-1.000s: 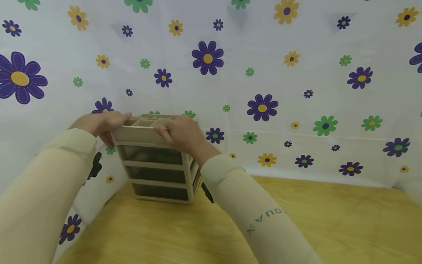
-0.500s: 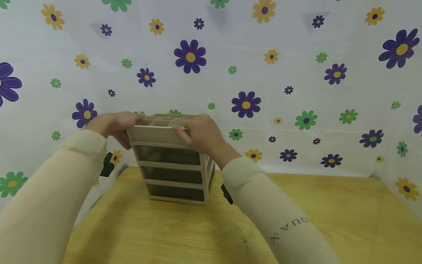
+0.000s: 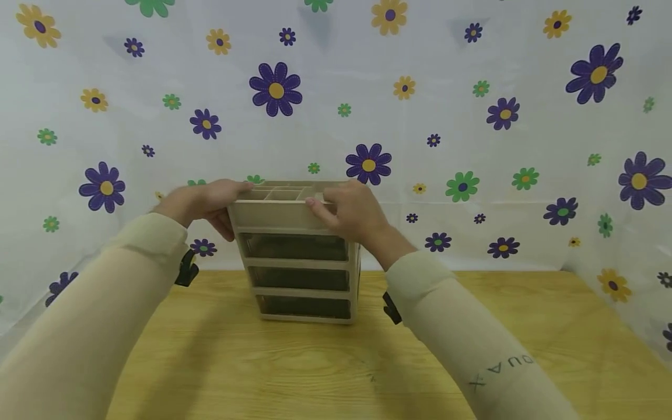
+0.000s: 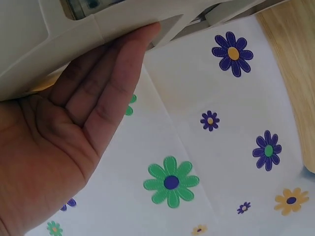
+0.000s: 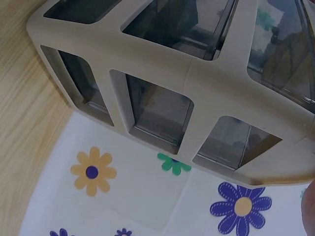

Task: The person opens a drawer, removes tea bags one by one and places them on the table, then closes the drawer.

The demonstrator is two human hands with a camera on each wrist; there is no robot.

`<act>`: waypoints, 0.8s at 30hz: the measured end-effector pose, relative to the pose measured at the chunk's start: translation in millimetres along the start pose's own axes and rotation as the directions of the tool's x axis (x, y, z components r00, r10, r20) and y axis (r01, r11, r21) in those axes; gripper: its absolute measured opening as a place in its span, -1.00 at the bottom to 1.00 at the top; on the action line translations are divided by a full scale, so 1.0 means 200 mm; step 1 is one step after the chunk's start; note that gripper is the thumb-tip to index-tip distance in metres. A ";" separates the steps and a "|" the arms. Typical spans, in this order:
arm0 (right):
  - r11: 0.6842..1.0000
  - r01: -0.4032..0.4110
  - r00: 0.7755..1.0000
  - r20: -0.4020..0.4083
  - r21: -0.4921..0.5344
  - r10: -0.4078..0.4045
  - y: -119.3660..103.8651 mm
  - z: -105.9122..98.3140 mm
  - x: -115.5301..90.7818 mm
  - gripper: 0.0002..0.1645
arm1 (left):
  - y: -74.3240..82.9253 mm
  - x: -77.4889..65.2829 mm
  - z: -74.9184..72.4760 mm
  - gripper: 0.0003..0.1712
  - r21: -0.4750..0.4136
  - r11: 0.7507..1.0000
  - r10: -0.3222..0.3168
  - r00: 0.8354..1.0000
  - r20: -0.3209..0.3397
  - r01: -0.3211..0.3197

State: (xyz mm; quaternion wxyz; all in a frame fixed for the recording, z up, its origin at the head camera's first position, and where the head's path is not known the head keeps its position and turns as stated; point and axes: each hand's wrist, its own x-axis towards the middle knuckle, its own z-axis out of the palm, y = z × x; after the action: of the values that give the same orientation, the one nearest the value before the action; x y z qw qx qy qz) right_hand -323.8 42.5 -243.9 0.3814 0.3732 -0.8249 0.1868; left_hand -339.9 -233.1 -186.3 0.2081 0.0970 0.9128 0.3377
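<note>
Beige drawer unit (image 3: pixel 278 217) between left grip (image 3: pixel 214 201) and right grip (image 3: pixel 354 211), rim (image 3: pixel 275 202) in their clasp

1 left hand (image 3: pixel 220 201), 1 right hand (image 3: pixel 353 213), 2 sleeves (image 3: pixel 100 309), 2 black wrist pieces (image 3: pixel 186 269), 1 drawer unit (image 3: pixel 270 214), 3 front drawers (image 3: pixel 295 247), 3 side openings (image 5: pixel 160 113) in right wrist view, 1 surface (image 3: pixel 294 367), several top compartments (image 3: pixel 283 195), part covered, exact count unclear; printed flowers (image 3: pixel 275 90) dozens, some cut off
</note>
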 end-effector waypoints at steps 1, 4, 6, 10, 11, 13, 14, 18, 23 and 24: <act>1.000 0.003 1.000 -0.006 0.004 -0.003 0.01 -0.01 -0.01 -0.42 | 0.01 0.01 0.01 -0.18 0.002 1.000 0.004 1.000 0.000 -0.004; 1.000 0.008 1.000 -0.024 0.008 -0.008 0.06 -0.04 -0.03 -0.41 | 0.06 0.03 0.04 -0.19 0.004 1.000 0.005 1.000 0.004 -0.005; 1.000 0.006 0.999 -0.041 0.013 -0.006 0.11 -0.06 -0.06 -0.41 | 0.10 0.06 0.07 -0.17 0.003 1.000 0.006 1.000 0.009 -0.006; 1.000 -0.012 0.998 -0.060 0.019 0.013 0.21 -0.13 -0.14 -0.42 | 0.19 0.12 0.15 -0.18 -0.027 1.000 0.010 1.000 0.017 -0.010; 1.000 -0.019 0.998 -0.062 0.018 0.021 0.24 -0.14 -0.15 -0.42 | 0.21 0.14 0.17 -0.18 -0.034 0.999 0.014 1.000 0.019 -0.013; 0.999 -0.029 0.998 -0.061 0.014 0.030 0.28 -0.18 -0.19 -0.43 | 0.25 0.17 0.21 -0.20 -0.049 0.999 0.023 1.000 0.018 -0.022; 0.999 -0.035 0.998 -0.058 0.011 0.036 0.30 -0.19 -0.20 -0.43 | 0.27 0.19 0.23 -0.21 -0.052 0.998 0.028 0.999 0.019 -0.027; 0.998 -0.064 0.997 -0.043 0.003 0.064 0.36 -0.26 -0.25 -0.44 | 0.34 0.23 0.29 -0.26 -0.061 0.997 0.051 0.999 0.016 -0.050; 0.995 -0.094 0.995 -0.039 -0.024 0.093 0.42 -0.31 -0.29 -0.45 | 0.40 0.28 0.34 -0.28 -0.075 0.995 0.061 0.998 0.008 -0.060; 0.995 -0.091 0.995 -0.043 -0.032 0.089 0.44 -0.31 -0.29 -0.46 | 0.41 0.29 0.35 -0.28 -0.075 0.995 0.060 0.998 0.004 -0.059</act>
State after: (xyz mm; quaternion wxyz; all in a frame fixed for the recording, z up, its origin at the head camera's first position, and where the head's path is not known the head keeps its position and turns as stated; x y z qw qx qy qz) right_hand -334.4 164.3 -251.4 0.3961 0.3251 -0.8357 0.1974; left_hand -357.6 -113.2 -197.8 0.2045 0.1173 0.8955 0.3774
